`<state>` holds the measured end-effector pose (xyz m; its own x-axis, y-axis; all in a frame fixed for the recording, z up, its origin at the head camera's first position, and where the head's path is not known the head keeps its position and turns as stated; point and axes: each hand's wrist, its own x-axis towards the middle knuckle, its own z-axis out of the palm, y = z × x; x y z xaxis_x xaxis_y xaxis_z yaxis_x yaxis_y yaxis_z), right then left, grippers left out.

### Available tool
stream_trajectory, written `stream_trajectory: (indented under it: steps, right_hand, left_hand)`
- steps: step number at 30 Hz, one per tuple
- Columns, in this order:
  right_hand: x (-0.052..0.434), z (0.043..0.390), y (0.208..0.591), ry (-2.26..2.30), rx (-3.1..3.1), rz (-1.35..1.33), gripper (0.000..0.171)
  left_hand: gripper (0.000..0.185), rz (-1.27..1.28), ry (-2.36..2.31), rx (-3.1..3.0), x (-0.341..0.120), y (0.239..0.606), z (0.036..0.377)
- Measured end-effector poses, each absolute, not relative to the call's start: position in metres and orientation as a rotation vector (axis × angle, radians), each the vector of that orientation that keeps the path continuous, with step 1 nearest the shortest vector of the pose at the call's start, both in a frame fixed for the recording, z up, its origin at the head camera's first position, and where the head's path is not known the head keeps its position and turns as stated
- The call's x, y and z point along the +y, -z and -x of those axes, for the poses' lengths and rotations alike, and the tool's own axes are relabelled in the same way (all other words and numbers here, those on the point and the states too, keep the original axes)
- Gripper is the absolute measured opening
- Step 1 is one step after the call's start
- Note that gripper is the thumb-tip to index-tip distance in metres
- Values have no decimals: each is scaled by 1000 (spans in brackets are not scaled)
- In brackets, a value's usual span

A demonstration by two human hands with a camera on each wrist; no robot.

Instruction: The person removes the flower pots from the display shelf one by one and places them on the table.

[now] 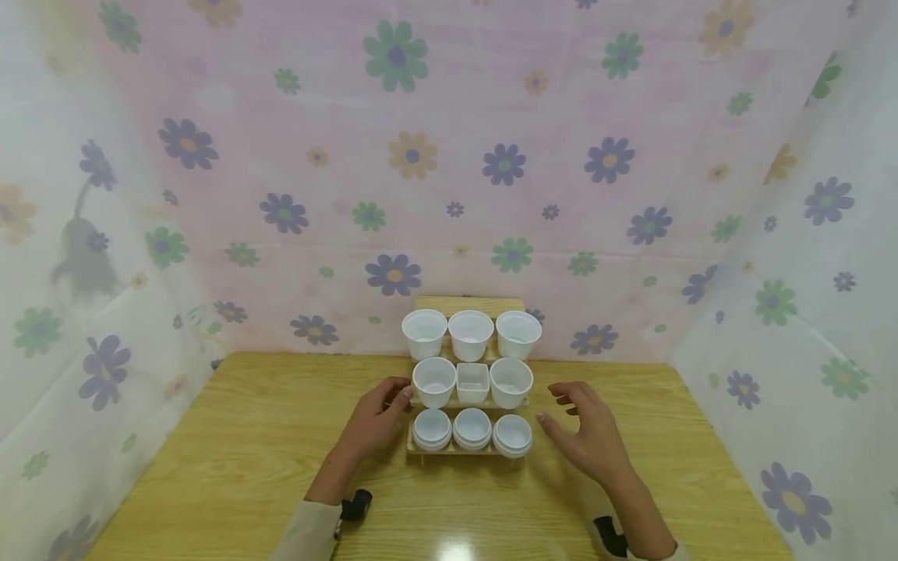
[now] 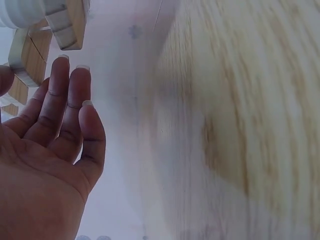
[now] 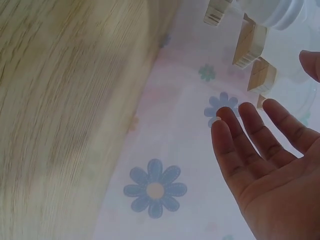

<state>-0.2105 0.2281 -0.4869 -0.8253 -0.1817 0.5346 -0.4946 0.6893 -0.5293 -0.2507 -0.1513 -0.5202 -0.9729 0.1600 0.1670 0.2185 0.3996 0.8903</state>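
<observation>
A stepped wooden stand (image 1: 468,305) holds white cups in three rows. Three round cups are on top, the middle one being a white cup (image 1: 471,336). The middle row has a small square cup (image 1: 473,382) between two round ones. Along the bottom are three shorter round cups, among them a lidless cup (image 1: 432,429) at the left. My left hand (image 1: 382,413) is at the stand's left side, thumb right by the middle step's end, fingers relaxed. My right hand (image 1: 588,432) is held apart from the stand's right side, palm facing it, fingers loosely bent and holding nothing.
The stand rests on a wood-grain table (image 1: 281,436), near its back edge. A flowered cloth (image 1: 449,195) hangs behind and along both sides. Dark straps (image 1: 356,506) are around the wrists.
</observation>
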Motion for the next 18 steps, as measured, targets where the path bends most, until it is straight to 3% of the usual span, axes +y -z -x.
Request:
stream_trajectory:
  steps: [18]
  right_hand:
    - [217, 207, 488, -1081, -2456, -733, 46]
  left_hand:
    - [36, 345, 1735, -2558, -151, 517, 248]
